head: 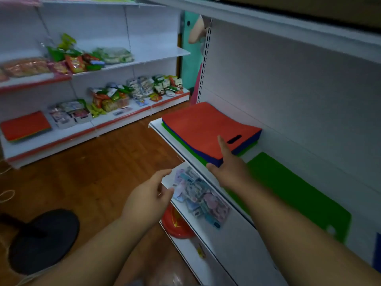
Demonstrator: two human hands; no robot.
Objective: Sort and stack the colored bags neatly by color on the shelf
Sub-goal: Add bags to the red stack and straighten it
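Observation:
A mixed stack of flat bags lies at the far end of the white shelf: an orange bag on top, blue bags under it, green ones at the bottom. My right hand grips the stack's near corner, thumb on the orange top and fingers tucked beneath. Nearer me on the same shelf lies a single green bag, partly hidden by my right forearm. A blue bag edge shows at the frame's right border. My left hand hovers in front of the shelf, fingers loosely curled, holding nothing.
The shelf below holds several small packets, and a red bowl sits lower still. Across the wooden floor stands another shelving unit with snack packs and a second stack of coloured bags. A black stool stands at lower left.

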